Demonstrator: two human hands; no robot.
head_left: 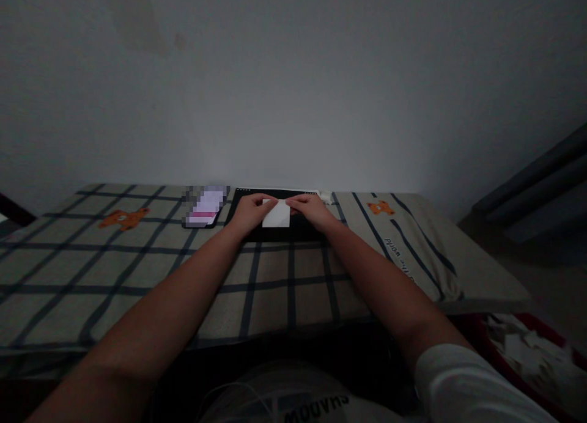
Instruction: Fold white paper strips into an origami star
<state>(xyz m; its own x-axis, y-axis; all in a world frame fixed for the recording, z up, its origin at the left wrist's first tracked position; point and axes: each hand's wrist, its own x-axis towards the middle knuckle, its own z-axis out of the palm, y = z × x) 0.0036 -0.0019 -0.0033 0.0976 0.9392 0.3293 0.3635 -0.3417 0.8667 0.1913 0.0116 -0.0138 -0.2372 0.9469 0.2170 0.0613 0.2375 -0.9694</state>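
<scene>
**Both hands on a white paper at the desk's far edge**

While the left hand (251,211) and right hand (312,209) pinch the folded white paper (276,215), it lies on a black notebook (302,228). Each grip is clamped on an upper corner. Pressing the crease flat against the notebook would serve best. Writing on the checked tablecloth (275,288) is unreadable; the phone (206,206) screen is blurred.

both arms stretched forward, left hand (251,212) and right hand (312,209) pinching, fingertips close together
</scene>
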